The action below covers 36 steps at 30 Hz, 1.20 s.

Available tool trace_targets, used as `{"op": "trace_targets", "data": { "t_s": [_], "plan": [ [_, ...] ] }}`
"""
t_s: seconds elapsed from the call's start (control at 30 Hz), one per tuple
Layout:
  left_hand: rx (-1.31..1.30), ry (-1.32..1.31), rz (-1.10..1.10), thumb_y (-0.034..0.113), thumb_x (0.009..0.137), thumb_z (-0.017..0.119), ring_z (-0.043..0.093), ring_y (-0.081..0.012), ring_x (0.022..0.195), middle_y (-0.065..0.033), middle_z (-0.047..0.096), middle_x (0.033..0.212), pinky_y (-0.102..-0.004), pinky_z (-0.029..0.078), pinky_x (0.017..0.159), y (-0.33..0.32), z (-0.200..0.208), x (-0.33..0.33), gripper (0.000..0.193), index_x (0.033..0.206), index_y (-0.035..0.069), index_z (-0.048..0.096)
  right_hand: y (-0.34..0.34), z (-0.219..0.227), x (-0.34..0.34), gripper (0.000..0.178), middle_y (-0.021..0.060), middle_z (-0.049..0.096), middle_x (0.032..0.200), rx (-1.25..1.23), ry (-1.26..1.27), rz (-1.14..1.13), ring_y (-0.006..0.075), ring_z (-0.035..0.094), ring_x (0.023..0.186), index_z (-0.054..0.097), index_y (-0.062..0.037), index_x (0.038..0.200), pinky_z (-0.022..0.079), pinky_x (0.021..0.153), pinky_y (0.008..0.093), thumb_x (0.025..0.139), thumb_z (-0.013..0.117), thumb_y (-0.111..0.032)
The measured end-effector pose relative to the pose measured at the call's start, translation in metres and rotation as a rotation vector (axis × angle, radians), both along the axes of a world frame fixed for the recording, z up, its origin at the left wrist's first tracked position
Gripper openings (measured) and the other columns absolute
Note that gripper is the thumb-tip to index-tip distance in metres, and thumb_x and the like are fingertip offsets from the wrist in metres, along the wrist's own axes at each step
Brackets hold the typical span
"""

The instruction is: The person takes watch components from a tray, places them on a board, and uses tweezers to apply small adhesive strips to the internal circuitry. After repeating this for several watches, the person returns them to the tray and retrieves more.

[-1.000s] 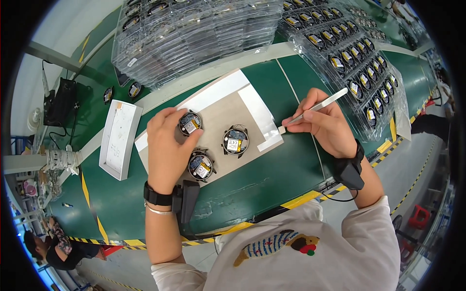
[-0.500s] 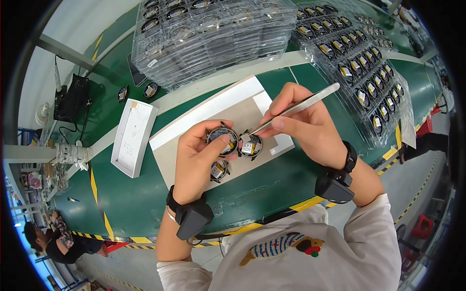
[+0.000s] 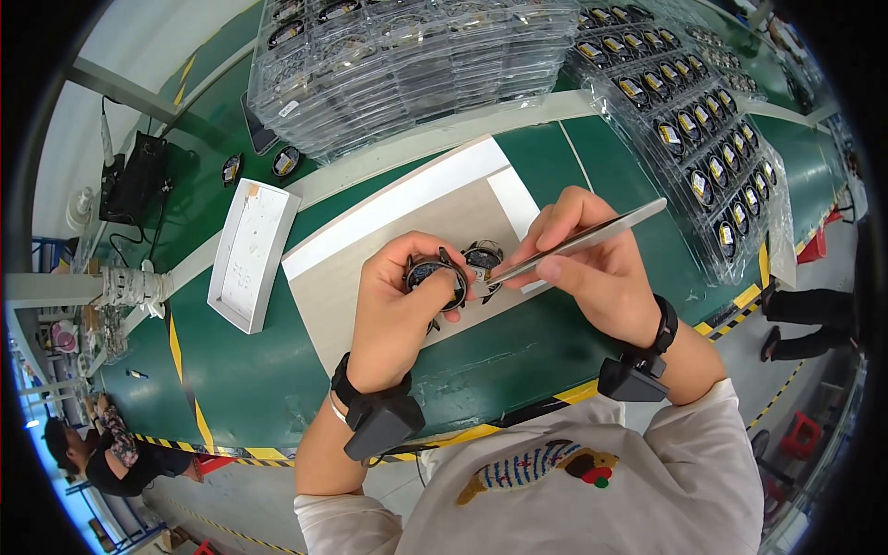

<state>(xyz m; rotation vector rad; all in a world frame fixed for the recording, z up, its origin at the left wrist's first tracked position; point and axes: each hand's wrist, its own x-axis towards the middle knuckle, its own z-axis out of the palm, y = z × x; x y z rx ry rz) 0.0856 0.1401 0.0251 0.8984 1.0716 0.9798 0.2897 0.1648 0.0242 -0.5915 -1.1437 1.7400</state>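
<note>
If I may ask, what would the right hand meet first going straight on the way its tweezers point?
Most likely the watch at the tips of the tweezers, ahead of the right hand; whether they touch is unclear.

Smooth, shiny metal tweezers (image 3: 606, 231), matt paper-like sheet (image 3: 333, 301), glossy clear plastic trays (image 3: 416, 88), smooth, scuffed tabletop (image 3: 518, 361).
</note>
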Motion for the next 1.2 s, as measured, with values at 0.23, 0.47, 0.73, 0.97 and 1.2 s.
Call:
{"op": "trace_targets", "data": {
  "t_s": [0.23,0.47,0.73,0.97,1.2],
  "plan": [
    [0.021,-0.137,0.031,-0.001,0.088,0.045,0.063,-0.0165,0.082,-0.0122,0.062,0.095,-0.0259,0.053,0.068,-0.004,0.007,0.012,0.021,0.106,-0.004,0.055,-0.002,-0.004,-0.004,0.011,0.0114,0.056,0.090,0.061,-0.014,-0.038,0.0275,0.062,0.096,0.046,-0.0028,0.092,0.055,0.080,0.0362,0.086,0.052,0.004],
    [0.029,-0.100,0.002,0.000,0.090,0.042,0.064,-0.0171,0.083,-0.0126,0.062,0.097,-0.0269,0.053,0.071,-0.006,0.008,0.013,0.022,0.107,-0.006,0.055,-0.004,-0.006,-0.006,0.010,0.0110,0.055,0.090,0.155,-0.063,-0.060,0.0276,0.062,0.097,0.045,-0.0015,0.092,0.055,0.084,0.0376,0.086,0.049,0.006],
    [0.064,-0.077,-0.017,-0.004,0.088,0.045,0.063,-0.0168,0.086,-0.0118,0.061,0.100,-0.0273,0.054,0.073,-0.007,0.005,0.012,0.021,0.107,-0.007,0.054,-0.010,-0.009,-0.006,0.012,0.0125,0.053,0.093,0.307,-0.134,-0.089,0.0261,0.062,0.095,0.045,-0.0004,0.092,0.054,0.084,0.0378,0.085,0.049,0.009],
    [0.091,-0.030,0.037,-0.007,0.086,0.048,0.062,-0.0159,0.088,-0.0109,0.060,0.101,-0.0258,0.054,0.070,-0.011,0.007,0.018,0.022,0.107,-0.006,0.054,-0.010,-0.008,-0.003,0.011,0.0126,0.053,0.091,0.513,-0.298,-0.140,0.0232,0.063,0.088,0.048,0.0005,0.089,0.053,0.083,0.0378,0.083,0.050,0.009],
    [0.084,0.056,-0.013,-0.004,0.085,0.051,0.062,-0.0127,0.077,-0.0076,0.062,0.087,-0.0240,0.053,0.064,-0.008,0.007,0.014,0.018,0.102,-0.004,0.056,-0.013,-0.002,-0.002,0.010,0.0144,0.055,0.091,0.611,-0.361,-0.129,0.0251,0.063,0.085,0.050,0.0001,0.086,0.053,0.078,0.0367,0.081,0.053,0.007]
  ]
}}
